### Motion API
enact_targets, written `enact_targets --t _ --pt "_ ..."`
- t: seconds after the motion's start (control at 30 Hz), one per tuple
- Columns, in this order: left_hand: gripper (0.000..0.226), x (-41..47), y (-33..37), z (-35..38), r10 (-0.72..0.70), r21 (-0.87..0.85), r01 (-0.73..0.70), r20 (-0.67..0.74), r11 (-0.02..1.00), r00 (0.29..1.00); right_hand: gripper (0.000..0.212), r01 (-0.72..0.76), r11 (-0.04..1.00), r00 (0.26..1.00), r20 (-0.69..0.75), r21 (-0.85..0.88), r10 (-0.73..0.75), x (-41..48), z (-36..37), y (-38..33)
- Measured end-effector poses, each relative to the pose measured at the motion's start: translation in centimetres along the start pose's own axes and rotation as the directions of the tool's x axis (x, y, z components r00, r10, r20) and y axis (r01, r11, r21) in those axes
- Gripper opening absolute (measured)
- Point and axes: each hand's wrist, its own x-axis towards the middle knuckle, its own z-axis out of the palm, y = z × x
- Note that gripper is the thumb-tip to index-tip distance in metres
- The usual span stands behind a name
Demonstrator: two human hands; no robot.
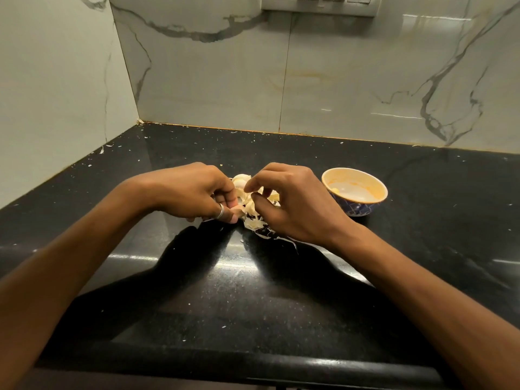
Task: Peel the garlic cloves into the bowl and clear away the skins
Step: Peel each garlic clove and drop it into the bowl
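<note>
Garlic (243, 180) is gripped mid-bench by curled fingers of the left hand (194, 190) and pinched by fingertips of the right hand (292, 201). Skins (253, 225) could be flicked into the nearby bowl (357, 208) if tugged sharply

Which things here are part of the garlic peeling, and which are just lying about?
Part of the job: garlic cloves, skins, bowl, left hand, right hand.

Just there: ring on the left hand, switch panel, marble wall, countertop.
</note>
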Motion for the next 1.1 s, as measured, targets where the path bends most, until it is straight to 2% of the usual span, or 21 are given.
enact_targets --t 0.17,0.3,0.43,0.53,0.77,1.0,1.1 --pt "0.007 -0.1 0.0 -0.1 0.046 -0.038 -0.050 -0.095 0.998 0.994 0.020 -0.026 0.999 0.999 -0.029 0.043 0.027 0.1 -0.1 0.1" --pt "0.016 -0.4 0.4 -0.6 0.083 -0.224 -0.127 -0.197 0.966 0.977 0.021 -0.039 0.993 0.998 -0.046 0.114 0.044 0.3 -0.3 0.1" --pt "0.027 -0.5 0.8 -0.5 0.097 -0.326 -0.168 -0.225 0.930 0.970 0.021 -0.078 0.967 0.995 -0.041 0.242 0.090 0.5 -0.7 0.1" --pt "0.026 -0.4 0.9 -0.3 0.091 -0.385 -0.181 -0.239 0.905 0.967 0.018 -0.107 0.949 0.991 -0.049 0.298 0.127 0.5 -1.0 0.2" --pt "0.028 0.0 1.7 0.7 0.093 -0.382 -0.224 -0.330 0.897 0.939 0.021 -0.174 0.926 0.974 -0.082 0.334 0.212 0.6 -1.0 0.8" --pt "0.020 0.1 2.0 1.3 0.096 -0.381 -0.253 -0.385 0.889 0.918 0.019 -0.251 0.825 0.947 -0.047 0.506 0.317 0.7 -1.3 1.1" --pt "0.019 0.3 2.3 1.8 0.057 -0.462 -0.241 -0.379 0.854 0.924 0.018 -0.280 0.785 0.935 -0.030 0.553 0.355 0.8 -1.2 1.3"
